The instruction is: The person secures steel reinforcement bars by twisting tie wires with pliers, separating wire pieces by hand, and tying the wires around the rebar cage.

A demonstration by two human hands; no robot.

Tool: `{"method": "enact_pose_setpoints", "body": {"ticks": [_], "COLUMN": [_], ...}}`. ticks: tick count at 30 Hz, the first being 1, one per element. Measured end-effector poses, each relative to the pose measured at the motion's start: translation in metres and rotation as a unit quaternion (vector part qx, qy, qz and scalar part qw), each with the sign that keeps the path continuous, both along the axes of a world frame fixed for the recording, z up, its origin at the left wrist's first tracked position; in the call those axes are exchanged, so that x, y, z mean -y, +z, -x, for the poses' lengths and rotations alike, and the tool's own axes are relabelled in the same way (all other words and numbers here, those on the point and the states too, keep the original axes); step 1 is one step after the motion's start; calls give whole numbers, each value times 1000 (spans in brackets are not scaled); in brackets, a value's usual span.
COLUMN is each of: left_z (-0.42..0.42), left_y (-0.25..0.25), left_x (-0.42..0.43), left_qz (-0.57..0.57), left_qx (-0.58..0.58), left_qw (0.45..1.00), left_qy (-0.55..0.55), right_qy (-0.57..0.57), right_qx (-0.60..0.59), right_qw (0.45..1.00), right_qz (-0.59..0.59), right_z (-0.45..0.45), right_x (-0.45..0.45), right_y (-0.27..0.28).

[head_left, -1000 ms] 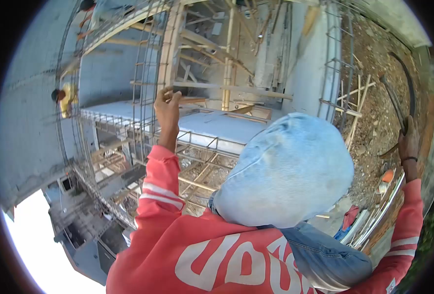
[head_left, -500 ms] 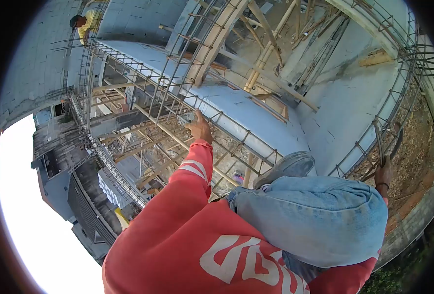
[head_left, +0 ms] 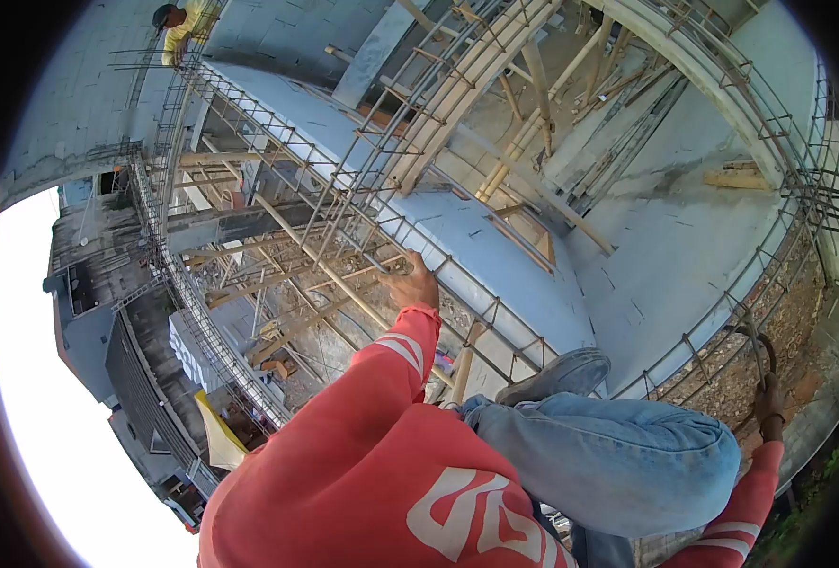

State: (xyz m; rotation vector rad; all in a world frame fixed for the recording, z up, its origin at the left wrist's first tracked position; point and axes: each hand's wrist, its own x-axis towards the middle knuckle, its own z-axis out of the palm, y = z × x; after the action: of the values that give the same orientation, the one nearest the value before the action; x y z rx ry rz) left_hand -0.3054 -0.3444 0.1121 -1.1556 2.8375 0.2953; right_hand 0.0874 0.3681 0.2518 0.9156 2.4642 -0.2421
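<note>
My left hand (head_left: 413, 282) is at the long rebar cage (head_left: 481, 295) along the pale blue wall (head_left: 476, 232). Its fingers are bent around a steel bar there, though the contact is partly hidden. Low at the right, my right hand (head_left: 770, 402) is closed on a dark tool with two curved arms (head_left: 758, 350), which looks like pincers. That tool stands beside the rebar of the right-hand wall. My bent knee in jeans (head_left: 618, 454) and grey shoe (head_left: 562, 374) are between my hands.
A person in a yellow shirt (head_left: 190, 24) is by rebar at the upper left. Upright rebar (head_left: 391, 114) rises next to a wooden form (head_left: 462, 90). Timber and bamboo props (head_left: 296, 227) stand far below. Roofs (head_left: 154, 379) are at the lower left, brown rubble (head_left: 713, 379) at the right.
My left hand has moved slightly right and down along the cage, its pointing finger now bent. My right hand has moved right and down with the tool. The view has shifted.
</note>
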Motion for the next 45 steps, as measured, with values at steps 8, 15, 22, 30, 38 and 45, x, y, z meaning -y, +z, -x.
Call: {"method": "enact_pose_setpoints", "body": {"ticks": [8, 15, 22, 30, 38, 45], "left_z": [12, 1, -47, -27, -68, -25], "left_y": [39, 26, -6, 16, 22, -8], "left_x": [-30, -21, 14, 51, 48, 69], "left_qz": [-29, -89, -120, 50, 28, -207], "left_qx": [-45, -213, -275, -169, -251, -252], "left_qw": [992, 972, 939, 944, 899, 945], "left_qy": [115, 43, -168, -280, -357, -24], "right_qy": [70, -45, -147, -198, -178, -189], "right_qx": [33, -52, 47, 144, -93, -90], "right_qw": [988, 993, 984, 969, 972, 971], "right_qz": [-133, -98, -84, -21, -121, -112], "right_z": [-7, 9, 60, 72, 58, 62], "right_x": [-91, -56, 30, 51, 77, 77], "right_y": [130, -35, -130, -142, -147, -139]}}
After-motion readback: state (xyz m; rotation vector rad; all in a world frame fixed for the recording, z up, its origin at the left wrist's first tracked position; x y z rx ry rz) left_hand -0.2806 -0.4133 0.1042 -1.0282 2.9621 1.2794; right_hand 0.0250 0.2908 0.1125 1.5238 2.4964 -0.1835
